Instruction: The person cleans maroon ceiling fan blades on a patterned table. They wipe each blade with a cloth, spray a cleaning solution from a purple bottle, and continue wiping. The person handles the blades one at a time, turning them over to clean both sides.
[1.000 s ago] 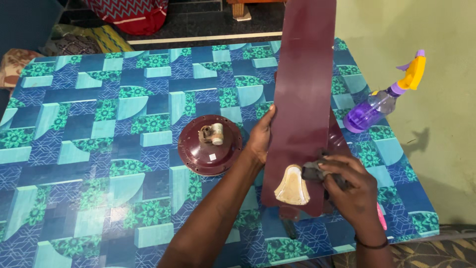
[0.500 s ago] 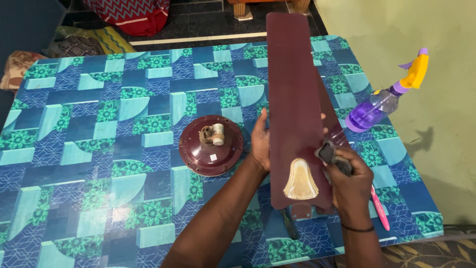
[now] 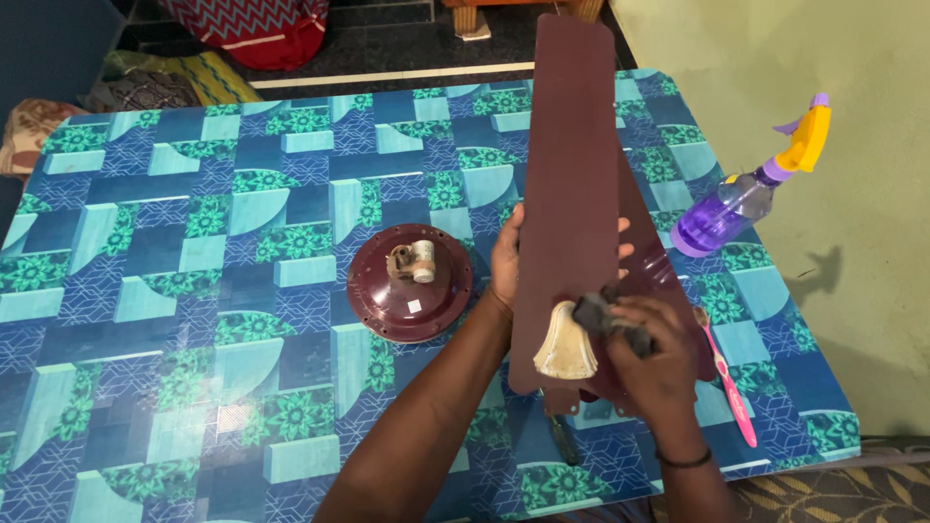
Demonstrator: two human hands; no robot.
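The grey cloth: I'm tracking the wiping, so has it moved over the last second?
Yes. The grey cloth in the right hand slid left, now touching the cream emblem.

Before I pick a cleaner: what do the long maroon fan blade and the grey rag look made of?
The long maroon fan blade looks like painted sheet metal, though coated board is possible: thin, flat, smooth with a dull sheen. The grey rag looks like soft woven cloth, bunched into folds under the right hand.

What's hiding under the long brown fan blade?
Under the held fan blade another maroon blade peeks out, lying on the patterned table. Most of it is covered.
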